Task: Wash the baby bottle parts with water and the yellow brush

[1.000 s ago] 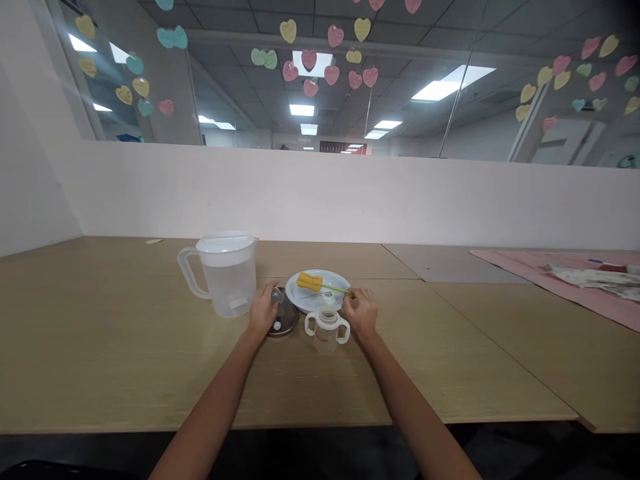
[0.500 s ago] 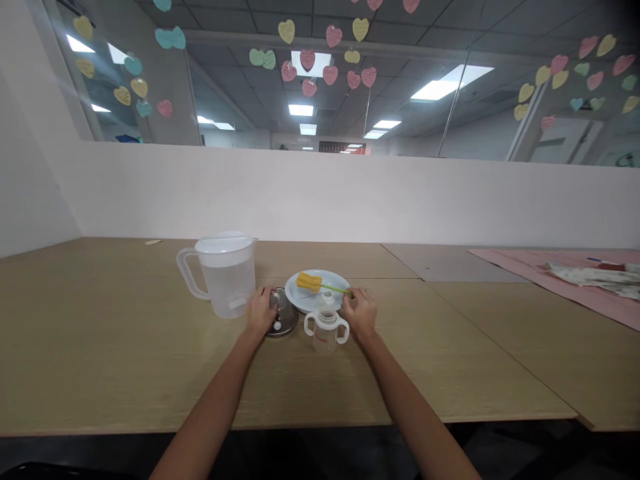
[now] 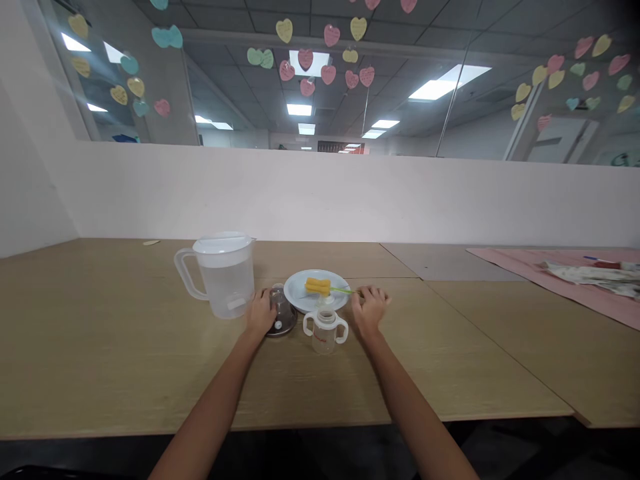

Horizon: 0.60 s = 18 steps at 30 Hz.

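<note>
My right hand (image 3: pixel 370 307) grips the thin green handle of a bottle brush with a yellow sponge head (image 3: pixel 318 287). The sponge head is over a white plate (image 3: pixel 295 287), with a small clear-and-white part (image 3: pixel 328 300) near it. My left hand (image 3: pixel 261 313) curls against the side of a dark see-through bowl (image 3: pixel 286 319), upside down on the table left of the plate. Between my hands, in front of the plate, stands a clear baby bottle (image 3: pixel 324 339) with two white handles and an uncovered neck.
A clear plastic pitcher (image 3: pixel 227 283) with a white lid stands on the wooden table (image 3: pixel 150 360), just left of my left hand. At far right a pink cloth (image 3: pixel 520 263) carries a whitish cloth (image 3: pixel 590 279). A low white wall (image 3: pixel 320 200) runs behind the table.
My right hand has moved a little to the right, drawing the brush and its sponge head the same way. The left hand stays at the bowl.
</note>
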Tool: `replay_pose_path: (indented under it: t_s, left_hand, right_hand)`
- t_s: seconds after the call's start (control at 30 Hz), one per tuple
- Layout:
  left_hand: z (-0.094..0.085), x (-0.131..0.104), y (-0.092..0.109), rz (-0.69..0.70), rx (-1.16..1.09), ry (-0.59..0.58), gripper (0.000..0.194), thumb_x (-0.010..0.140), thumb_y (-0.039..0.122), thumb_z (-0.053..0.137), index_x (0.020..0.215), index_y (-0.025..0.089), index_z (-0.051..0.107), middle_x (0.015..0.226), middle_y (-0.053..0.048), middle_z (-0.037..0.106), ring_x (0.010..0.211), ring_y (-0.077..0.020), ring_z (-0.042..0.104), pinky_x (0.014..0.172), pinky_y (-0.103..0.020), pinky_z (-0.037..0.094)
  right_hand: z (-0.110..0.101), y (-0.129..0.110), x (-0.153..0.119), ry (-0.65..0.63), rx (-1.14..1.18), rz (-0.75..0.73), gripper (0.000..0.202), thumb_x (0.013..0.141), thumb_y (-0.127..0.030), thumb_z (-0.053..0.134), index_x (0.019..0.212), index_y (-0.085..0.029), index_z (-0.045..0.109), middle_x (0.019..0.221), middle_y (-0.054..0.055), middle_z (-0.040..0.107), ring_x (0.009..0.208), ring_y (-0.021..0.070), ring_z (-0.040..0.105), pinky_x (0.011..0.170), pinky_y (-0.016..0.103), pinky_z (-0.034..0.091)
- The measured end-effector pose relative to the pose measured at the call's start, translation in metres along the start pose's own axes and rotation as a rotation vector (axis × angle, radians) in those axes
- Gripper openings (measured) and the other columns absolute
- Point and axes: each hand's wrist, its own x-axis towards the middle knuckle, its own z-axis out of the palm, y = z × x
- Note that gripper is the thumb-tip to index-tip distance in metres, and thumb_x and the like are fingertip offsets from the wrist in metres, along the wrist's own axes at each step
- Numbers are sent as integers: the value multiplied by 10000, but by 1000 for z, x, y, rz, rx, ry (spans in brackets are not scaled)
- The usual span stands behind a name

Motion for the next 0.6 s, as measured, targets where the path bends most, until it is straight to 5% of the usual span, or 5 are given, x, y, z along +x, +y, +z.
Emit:
replay_pose_path:
  t_s: [0.27, 0.43, 0.6]
  left_hand:
    - [-7, -1, 13, 185, -157, 164, 265, 876, 245, 404, 1044, 177, 598, 1033, -80, 641, 976, -235, 558, 880, -372, 428]
    - [-12, -2, 42, 445, -293, 22, 281, 902, 307, 386, 941, 202, 644, 1004, -38, 669, 985, -193, 564, 910, -344, 408]
    - [-13, 6, 62, 469, -334, -170, 344, 899, 370, 388, 879, 197, 684, 1063, -56, 670, 1005, -200, 576, 905, -321, 400]
  right_hand:
    - [0, 3, 5, -13, -162, 73, 183, 734, -270, 493, 672, -170, 633, 794, 73, 547, 805, 216, 416, 798, 403, 233]
    - [5, 4, 2, -10, -164, 83, 186, 733, -271, 490, 669, -175, 636, 806, 76, 561, 793, 212, 421, 787, 386, 233]
    - [9, 5, 0, 12, -136, 134, 220, 756, -278, 462, 675, -176, 640, 808, 83, 572, 792, 218, 430, 781, 380, 228]
